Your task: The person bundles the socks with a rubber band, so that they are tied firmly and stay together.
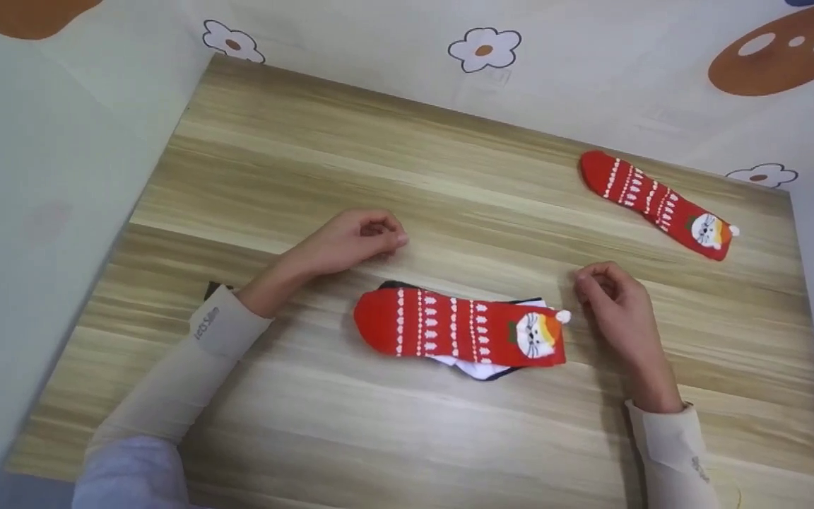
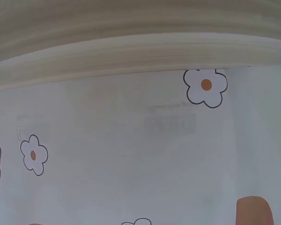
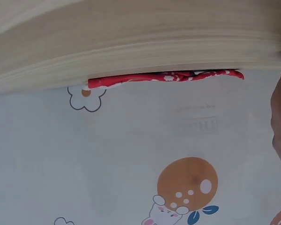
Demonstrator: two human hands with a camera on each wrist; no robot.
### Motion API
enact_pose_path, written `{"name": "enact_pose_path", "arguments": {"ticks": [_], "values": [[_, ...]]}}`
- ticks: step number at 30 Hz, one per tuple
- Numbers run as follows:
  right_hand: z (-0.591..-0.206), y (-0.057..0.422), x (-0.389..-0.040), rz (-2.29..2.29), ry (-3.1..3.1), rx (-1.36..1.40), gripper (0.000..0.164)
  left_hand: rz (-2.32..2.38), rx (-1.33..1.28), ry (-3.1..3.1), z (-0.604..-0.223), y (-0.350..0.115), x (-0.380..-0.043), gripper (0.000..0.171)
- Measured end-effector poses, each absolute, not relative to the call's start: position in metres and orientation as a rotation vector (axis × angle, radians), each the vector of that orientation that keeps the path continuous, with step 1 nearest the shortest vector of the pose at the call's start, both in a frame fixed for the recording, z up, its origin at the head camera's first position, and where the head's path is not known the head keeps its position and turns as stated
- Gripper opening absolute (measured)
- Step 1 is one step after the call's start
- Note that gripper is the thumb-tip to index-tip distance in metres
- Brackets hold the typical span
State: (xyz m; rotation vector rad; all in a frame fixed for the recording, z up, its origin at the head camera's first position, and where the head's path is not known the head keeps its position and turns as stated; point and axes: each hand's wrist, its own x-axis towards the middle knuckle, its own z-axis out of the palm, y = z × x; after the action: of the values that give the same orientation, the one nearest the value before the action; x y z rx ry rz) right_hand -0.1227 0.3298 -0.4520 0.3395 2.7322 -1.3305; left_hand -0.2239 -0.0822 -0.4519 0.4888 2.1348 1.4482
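In the head view a red sock with white patterns, a cat face and a white pompom lies flat on the table. Beneath it, white cloth with dark edges pokes out, mostly covered. A matching red sock lies at the back right; the right wrist view catches it edge-on as a red strip. My left hand is above and left of the nearer sock, fingers loosely curled and holding nothing. Just right of the pompom, my right hand is likewise loosely curled, apart from the sock, with nothing in it.
The wood-grain table meets a pale wall with flower pictures at the back, and more wall stands on both sides. A small black item shows partly behind my left sleeve.
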Motion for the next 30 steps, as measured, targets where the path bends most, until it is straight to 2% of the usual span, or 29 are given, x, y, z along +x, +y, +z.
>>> {"name": "enact_pose_path", "arguments": {"ticks": [15, 24, 30], "values": [[-0.449, 0.346, -0.132, -1.284, 2.75, 0.682, 0.062, 1.369, 0.647, 2.21, -0.451, -0.011, -0.25, 0.028], [-0.448, 0.368, -0.133, -1.372, 2.621, 0.904, 0.078, 1.364, 0.7, 2.194, -0.452, 0.02, -0.261, 0.038], [-0.448, 0.383, -0.134, -1.387, 2.6, 1.001, 0.084, 1.374, 0.766, 2.194, -0.455, 0.035, -0.272, 0.037]]}}
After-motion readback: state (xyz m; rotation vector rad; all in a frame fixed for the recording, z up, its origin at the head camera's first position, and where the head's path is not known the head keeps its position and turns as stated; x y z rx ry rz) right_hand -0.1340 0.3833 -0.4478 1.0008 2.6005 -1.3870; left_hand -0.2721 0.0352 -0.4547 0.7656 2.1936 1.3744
